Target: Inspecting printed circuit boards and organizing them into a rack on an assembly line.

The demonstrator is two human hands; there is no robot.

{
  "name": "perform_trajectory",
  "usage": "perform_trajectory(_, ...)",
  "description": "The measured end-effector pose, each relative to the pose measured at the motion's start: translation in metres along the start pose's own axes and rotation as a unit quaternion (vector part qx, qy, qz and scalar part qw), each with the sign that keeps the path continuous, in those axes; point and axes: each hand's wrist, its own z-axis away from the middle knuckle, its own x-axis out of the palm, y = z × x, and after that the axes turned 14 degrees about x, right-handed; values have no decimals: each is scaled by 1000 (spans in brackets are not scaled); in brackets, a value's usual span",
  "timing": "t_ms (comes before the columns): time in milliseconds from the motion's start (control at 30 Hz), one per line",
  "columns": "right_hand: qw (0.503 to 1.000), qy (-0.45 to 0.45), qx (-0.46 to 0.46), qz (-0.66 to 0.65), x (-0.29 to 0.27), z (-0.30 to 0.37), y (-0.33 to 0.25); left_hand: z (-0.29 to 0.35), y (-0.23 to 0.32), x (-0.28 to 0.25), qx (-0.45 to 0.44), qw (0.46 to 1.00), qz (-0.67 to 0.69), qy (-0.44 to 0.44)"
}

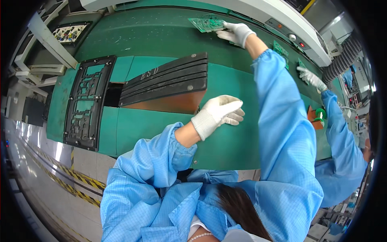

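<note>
My right hand (238,33), in a white glove, reaches to the far side of the bench, its thumb and fingers closed on the edge of a green circuit board (206,25). The board is held tilted above the dark green belt (161,30). My left hand (219,115), also gloved in white, hovers over the lighter green bench top (225,151) with nothing in it, its fingers loosely stretched. Beside it stands a black slatted holder (165,82) with a brown side. Part of another green board shows just under my right hand.
A black fixture frame (89,103) with cut-outs lies at the left. Farther back sits a pallet with a populated board (70,33). More green boards (281,52) lie along the belt at right, where a co-worker's gloved hand (312,78) reaches in. A green spool (319,115) stands nearby.
</note>
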Motion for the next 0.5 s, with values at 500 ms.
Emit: perform_trajectory(500,962,-237,-121,-66,30,69,13,-2,3,-4,-24,999,-22,-7)
